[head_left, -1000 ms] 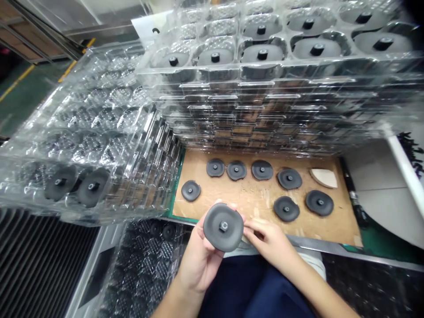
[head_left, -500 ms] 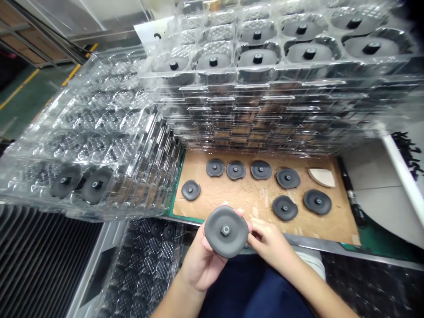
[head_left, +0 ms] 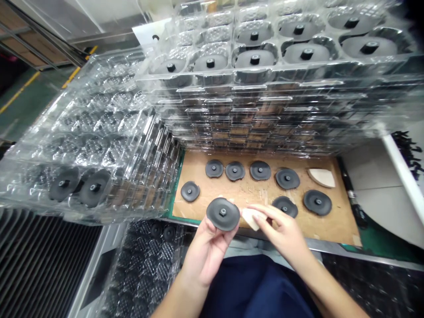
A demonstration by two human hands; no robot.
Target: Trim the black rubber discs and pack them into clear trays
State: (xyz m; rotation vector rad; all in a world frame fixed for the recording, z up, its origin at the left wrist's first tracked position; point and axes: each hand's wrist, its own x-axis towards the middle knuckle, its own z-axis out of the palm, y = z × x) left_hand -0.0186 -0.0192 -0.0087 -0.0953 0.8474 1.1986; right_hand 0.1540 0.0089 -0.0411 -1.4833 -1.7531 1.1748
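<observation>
My left hand (head_left: 208,251) holds a dark grey, rounded dish-shaped part (head_left: 222,214) from below, its short central stud facing up. Pinched between thumb and fingers of my right hand (head_left: 278,229) is a pale cream pad (head_left: 253,218), close beside the part's right edge. Whether pad and part touch, I cannot tell. Beyond my hands, several similar grey parts (head_left: 260,170) lie apart on a brown cardboard sheet (head_left: 232,192). One of these parts (head_left: 285,206) is partly covered by my right hand. A second cream pad (head_left: 321,177) rests at the sheet's right side.
Tall stacks of clear plastic trays stand at the back (head_left: 265,95) and at the left (head_left: 139,176), some pockets holding grey parts. Lower left is another clear tray (head_left: 142,269) beside a black ribbed surface (head_left: 43,265). A white-edged bin (head_left: 402,176) stands at right.
My right hand has come out from behind the grey part and moved right, bringing the cream pad into view. The part is tilted flatter and sits slightly higher.
</observation>
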